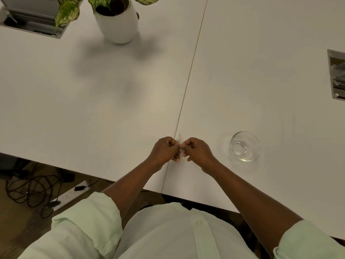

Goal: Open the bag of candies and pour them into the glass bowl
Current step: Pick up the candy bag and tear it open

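A small clear plastic bag [180, 139] is held edge-on above the white table [112, 101], near its front edge. My left hand [164, 149] and my right hand [196, 150] both pinch the bag's top between thumb and fingers, knuckles facing each other. Most of the bag is hidden by the fingers, and I cannot see candies in it. An empty glass bowl [245, 146] stands upright on the table, about a hand's width to the right of my right hand.
A white pot with a spotted green plant [116, 21] stands at the back left. Grey cable hatches sit at the far left [31, 19] and right edge [337, 75]. A seam [190, 75] runs down the tabletop. Cables and a power strip [71, 195] lie on the floor.
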A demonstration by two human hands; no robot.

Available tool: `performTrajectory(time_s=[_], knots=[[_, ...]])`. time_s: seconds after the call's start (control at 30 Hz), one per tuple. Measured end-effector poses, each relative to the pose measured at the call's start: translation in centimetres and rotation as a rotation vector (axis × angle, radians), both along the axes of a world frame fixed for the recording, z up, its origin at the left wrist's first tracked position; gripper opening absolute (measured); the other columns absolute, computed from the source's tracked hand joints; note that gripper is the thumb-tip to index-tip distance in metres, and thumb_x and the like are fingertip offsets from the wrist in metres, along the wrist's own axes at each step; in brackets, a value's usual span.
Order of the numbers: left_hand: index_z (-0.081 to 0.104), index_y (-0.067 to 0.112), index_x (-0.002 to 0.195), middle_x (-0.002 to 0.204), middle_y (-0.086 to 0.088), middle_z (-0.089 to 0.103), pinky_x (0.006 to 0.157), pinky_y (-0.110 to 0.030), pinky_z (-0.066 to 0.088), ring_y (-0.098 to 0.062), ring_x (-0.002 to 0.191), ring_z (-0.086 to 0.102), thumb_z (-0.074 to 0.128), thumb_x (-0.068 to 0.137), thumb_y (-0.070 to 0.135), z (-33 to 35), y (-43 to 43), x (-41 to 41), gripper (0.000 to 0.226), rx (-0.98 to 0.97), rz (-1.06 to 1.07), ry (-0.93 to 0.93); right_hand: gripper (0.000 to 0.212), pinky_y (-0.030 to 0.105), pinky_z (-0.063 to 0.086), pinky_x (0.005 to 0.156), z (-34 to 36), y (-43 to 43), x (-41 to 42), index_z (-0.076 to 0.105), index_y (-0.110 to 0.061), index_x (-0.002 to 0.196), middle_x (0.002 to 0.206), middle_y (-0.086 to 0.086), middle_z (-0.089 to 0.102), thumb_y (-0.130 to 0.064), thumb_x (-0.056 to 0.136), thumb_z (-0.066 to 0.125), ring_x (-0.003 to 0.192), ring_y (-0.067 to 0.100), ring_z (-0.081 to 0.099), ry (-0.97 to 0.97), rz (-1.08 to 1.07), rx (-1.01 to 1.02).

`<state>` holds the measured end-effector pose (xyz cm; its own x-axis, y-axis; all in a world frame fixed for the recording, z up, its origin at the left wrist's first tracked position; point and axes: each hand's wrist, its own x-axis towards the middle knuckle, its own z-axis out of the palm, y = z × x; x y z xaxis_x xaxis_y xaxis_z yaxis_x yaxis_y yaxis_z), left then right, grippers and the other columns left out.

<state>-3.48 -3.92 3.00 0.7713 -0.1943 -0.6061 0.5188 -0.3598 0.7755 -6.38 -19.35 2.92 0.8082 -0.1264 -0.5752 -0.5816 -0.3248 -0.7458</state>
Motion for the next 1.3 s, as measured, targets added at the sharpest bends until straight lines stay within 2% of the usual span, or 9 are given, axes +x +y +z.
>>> performTrajectory(time_s=[0.2, 0.4, 0.5, 0.6, 0.77, 0.93, 1.03, 1.13, 1.3], knots=[[0.064, -0.003, 0.092, 0.081, -0.017, 0.075, 0.06, -0.028, 0.06, -0.018, 0.061, 0.069, 0.069, 0.091, 0.012, 0.2, -0.2, 0.4, 0.016, 0.112, -0.075, -0.073, 0.01, 0.043, 0.062, 0.075, -0.1, 0.0, -0.2, 0.068, -0.012, 0.091, 0.082, 0.008, 0.074, -0.019, 0.094, 0.062, 0.08, 0.023, 0.072, -0.067, 0.083, -0.128], [0.057, -0.007, 0.091, 0.08, -0.021, 0.072, 0.049, -0.021, 0.056, -0.013, 0.052, 0.067, 0.065, 0.086, 0.006, 0.3, -0.7, -0.1, 0.015, 0.171, -0.05, -0.095, 0.009, 0.033, 0.056, 0.069, 0.3, 0.7, -0.4, 0.067, -0.012, 0.087, 0.075, 0.004, 0.072, -0.017, 0.092, 0.061, 0.07, 0.017, 0.066, -0.15, 0.115, -0.262], [0.054, 0.003, 0.082, 0.085, -0.024, 0.071, 0.056, -0.033, 0.062, -0.024, 0.062, 0.071, 0.066, 0.085, 0.007, 0.2, -1.0, -0.4, 0.013, 0.218, -0.028, -0.133, 0.008, 0.034, 0.055, 0.067, 0.4, 1.1, -0.7, 0.065, -0.011, 0.085, 0.074, 0.004, 0.071, -0.016, 0.091, 0.062, 0.069, 0.02, 0.066, -0.146, 0.075, -0.271], [0.05, 0.01, 0.078, 0.087, -0.023, 0.07, 0.067, -0.047, 0.062, -0.034, 0.075, 0.072, 0.067, 0.085, 0.011, 0.2, -0.8, -0.4, 0.018, 0.282, -0.009, -0.165, 0.009, 0.028, 0.051, 0.063, 0.5, 0.8, -0.7, 0.062, -0.014, 0.082, 0.072, -0.001, 0.067, -0.015, 0.09, 0.062, 0.065, 0.013, 0.061, -0.15, 0.036, -0.281], [0.056, 0.001, 0.086, 0.084, -0.018, 0.073, 0.051, -0.028, 0.059, -0.022, 0.063, 0.072, 0.066, 0.086, 0.016, 0.0, -0.3, -0.1, 0.019, 0.25, -0.004, -0.13, 0.007, 0.031, 0.054, 0.067, 0.8, 0.1, -0.3, 0.066, -0.013, 0.083, 0.076, 0.003, 0.073, -0.016, 0.088, 0.062, 0.073, 0.018, 0.068, -0.136, 0.069, -0.276], [0.06, 0.01, 0.097, 0.083, -0.008, 0.073, 0.06, -0.029, 0.06, -0.017, 0.064, 0.072, 0.068, 0.09, 0.026, 0.2, -0.7, 0.2, 0.019, 0.219, -0.035, -0.151, 0.01, 0.031, 0.053, 0.066, 0.7, 0.4, -0.1, 0.066, -0.014, 0.083, 0.073, 0.0, 0.069, -0.022, 0.089, 0.064, 0.067, 0.014, 0.062, -0.149, 0.119, -0.287], [0.063, 0.007, 0.095, 0.083, -0.011, 0.074, 0.053, -0.019, 0.055, -0.016, 0.064, 0.071, 0.068, 0.091, 0.019, 0.2, -1.0, 0.5, 0.013, 0.213, -0.065, -0.164, 0.013, 0.032, 0.052, 0.065, 0.8, 0.3, 0.1, 0.066, -0.015, 0.083, 0.07, -0.002, 0.066, -0.026, 0.09, 0.065, 0.064, 0.011, 0.059, -0.153, 0.128, -0.305], [0.064, 0.001, 0.09, 0.083, -0.017, 0.074, 0.049, -0.013, 0.05, -0.016, 0.06, 0.068, 0.066, 0.09, 0.008, 0.2, -1.1, 0.8, 0.007, 0.209, -0.089, -0.172, 0.015, 0.034, 0.055, 0.068, 1.1, 0.1, 0.3, 0.067, -0.014, 0.084, 0.075, 0.002, 0.071, -0.028, 0.092, 0.065, 0.07, 0.016, 0.066, -0.135, 0.153, -0.297], [0.062, -0.001, 0.083, 0.079, -0.014, 0.07, 0.068, -0.042, 0.058, -0.026, 0.071, 0.067, 0.057, 0.085, 0.002, 0.5, -0.9, 1.0, 0.006, 0.348, -0.082, -0.237, 0.011, 0.031, 0.046, 0.059, 1.3, -0.3, 0.3, 0.059, -0.019, 0.078, 0.07, -0.007, 0.063, -0.024, 0.088, 0.06, 0.067, 0.015, 0.059, -0.126, 0.19, -0.471]])
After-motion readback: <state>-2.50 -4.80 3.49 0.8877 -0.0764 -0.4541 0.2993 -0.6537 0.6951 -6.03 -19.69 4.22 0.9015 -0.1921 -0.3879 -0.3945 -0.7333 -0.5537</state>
